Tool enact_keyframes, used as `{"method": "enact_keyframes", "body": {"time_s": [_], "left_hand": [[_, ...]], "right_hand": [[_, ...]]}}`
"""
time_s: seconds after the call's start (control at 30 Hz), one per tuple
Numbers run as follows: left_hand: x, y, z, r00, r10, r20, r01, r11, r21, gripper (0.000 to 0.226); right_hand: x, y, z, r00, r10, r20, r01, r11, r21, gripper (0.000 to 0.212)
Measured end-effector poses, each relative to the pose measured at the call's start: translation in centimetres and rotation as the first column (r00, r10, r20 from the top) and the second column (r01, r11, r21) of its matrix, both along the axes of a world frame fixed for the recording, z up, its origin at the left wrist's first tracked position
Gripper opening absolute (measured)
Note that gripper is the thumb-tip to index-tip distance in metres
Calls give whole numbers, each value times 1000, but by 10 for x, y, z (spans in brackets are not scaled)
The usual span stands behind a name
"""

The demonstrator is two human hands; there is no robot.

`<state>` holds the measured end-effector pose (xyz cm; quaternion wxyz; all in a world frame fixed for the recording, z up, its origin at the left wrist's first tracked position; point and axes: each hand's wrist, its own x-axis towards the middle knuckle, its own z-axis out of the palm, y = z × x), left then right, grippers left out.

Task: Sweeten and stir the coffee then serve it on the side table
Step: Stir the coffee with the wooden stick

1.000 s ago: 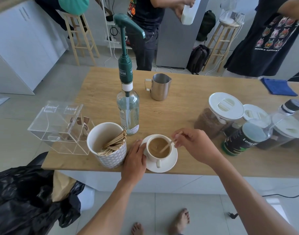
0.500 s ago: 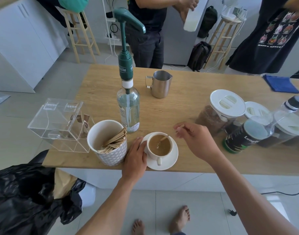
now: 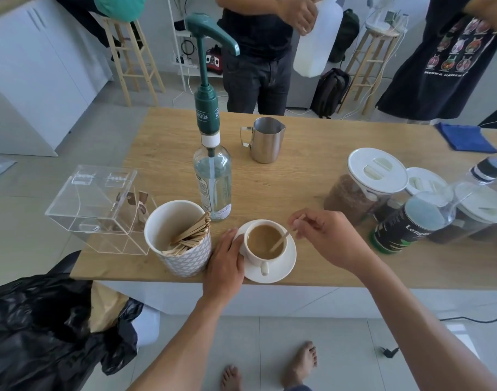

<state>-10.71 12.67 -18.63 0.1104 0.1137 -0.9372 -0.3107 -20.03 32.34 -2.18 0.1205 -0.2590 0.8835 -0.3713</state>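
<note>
While the right hand [image 3: 330,241] pinches the top of the wooden stir stick [image 3: 281,240] between thumb and fingertips, the stick's lower end sits in the coffee at the right side of the cup [image 3: 265,242]. Half a second ago the tip was nearer the cup's middle and a second ago it leaned much as it does now, so the stick is circling: stirring is under way, not finished. Left hand [image 3: 226,261] stays put, fingers loosely curled against the cup's left wall and the saucer [image 3: 284,270] rim, bracing rather than lifting.

Cup and saucer remain at the near edge of the wooden table [image 3: 298,176], just right of the patterned cup of spare sticks [image 3: 182,244] and just in front of the syrup pump bottle [image 3: 212,176] (pump untouched in these frames, so sweetening looks done, though I can't confirm it).

Coffee looks evenly tan, so my guess is the stir is nearly complete. Serving not yet begun; no side table is in view. Spill risk when lifting: cup is fairly full.
</note>
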Motion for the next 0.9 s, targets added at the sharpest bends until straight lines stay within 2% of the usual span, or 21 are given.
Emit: {"method": "enact_keyframes", "body": {"time_s": [0.1, 0.3, 0.47, 0.53, 0.67, 0.73, 0.83, 0.9], "left_hand": [[0, 0, -1, 1000, 4, 1, -4, 1000, -3, 53], [-1, -1, -2, 1000, -2, -1, 2, 1000, -4, 49], [0, 0, -1, 1000, 6, -10, -6, 1000, -2, 50], [0, 0, -1, 1000, 11, -9, -11, 1000, -4, 50], [-1, 0, -2, 1000, 5, 2, -5, 1000, -3, 52], [-1, 0, -1, 1000, 6, -1, -6, 1000, -4, 52], [0, -1, -2, 1000, 9, 2, -9, 1000, -8, 52], [0, -1, -3, 1000, 11, 8, -11, 1000, -6, 53]], "right_hand": [[-4, 2, 0, 995, -80, -58, 80, 997, 1, 15], [7, -2, 4, 994, 106, -5, -106, 994, 17, 16], [-1, 7, 9, 996, -5, -94, 10, 998, 58, 16], [2, 1, 9, 993, 43, -113, -37, 998, 51, 18], [11, -2, 10, 981, 193, -29, -190, 979, 75, 18], [8, 2, 15, 988, 155, -13, -153, 984, 88, 18], [1, 2, 15, 990, 66, -126, -52, 992, 112, 17], [2, -3, 12, 984, 69, -164, -55, 994, 89, 17]]}}
